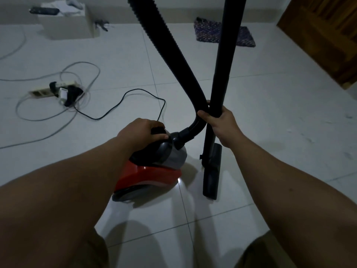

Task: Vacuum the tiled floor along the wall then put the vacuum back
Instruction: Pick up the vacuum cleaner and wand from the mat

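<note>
Red vacuum (152, 171) at centre frame on tiled floor (270, 113), gripped at top handle by left hand (144, 130), fingers curled. Wand (222, 74) near-upright just right, long axis vertical, clasped with hose (173, 55) by right hand (222, 122). Power strip (52, 91) at left.

A pale tiled floor (270, 105) is carrying everything here. A red canister vacuum (152, 171) is sitting on it, with its black floor nozzle (212, 175) lying just beside. Well apart at the left, a power strip (50, 91) is resting among looped grey cables (81, 64). A cardboard box (65, 26) and a patterned mat (224, 33) are lying near the far wall.
</note>
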